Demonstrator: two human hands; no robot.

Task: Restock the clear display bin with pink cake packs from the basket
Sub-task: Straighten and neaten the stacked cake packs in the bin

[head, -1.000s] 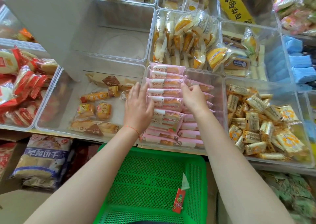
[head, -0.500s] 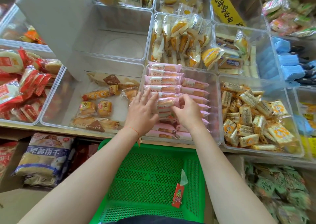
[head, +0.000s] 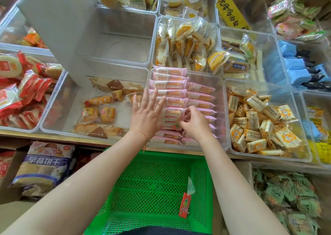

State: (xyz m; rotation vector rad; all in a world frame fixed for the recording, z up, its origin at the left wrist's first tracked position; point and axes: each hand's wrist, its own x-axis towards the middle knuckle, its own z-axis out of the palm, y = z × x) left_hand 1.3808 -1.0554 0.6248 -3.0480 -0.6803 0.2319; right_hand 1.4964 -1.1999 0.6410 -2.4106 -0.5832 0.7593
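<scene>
Shop shelving is filling the view, packed with clear tubs of wrapped snacks. Clear display bin (head: 219, 84) is sitting at centre, holding two columns of pink cake packs (head: 170, 83), the left column stacked fuller than the right one. Green basket (head: 203, 186) is sitting just below the shelf edge, holding no pink packs that I can see, only a small red wrapper (head: 184, 205) on its mesh floor.

Left hand (head: 146, 117) is lying flat with fingers straight and spread, pressing against the left side of the pack column. Right hand (head: 196, 122) is curling its fingers around the near pack in the left column, seemingly pinching its edge, though the fingertips are partly hidden, so the exact hold is hard to call.

Step in hand looks like tidying and seating the last packs, so the restock is likely close to done. To do it well: keep the flat left palm bracing the row so it is not toppling toward the neighbouring bin of brown bread packs (head: 107, 100), slide the pinched pack down edge-first into line, labels facing the same way, and avoid squeezing, since soft cake is crushing easily inside thin film.
</scene>
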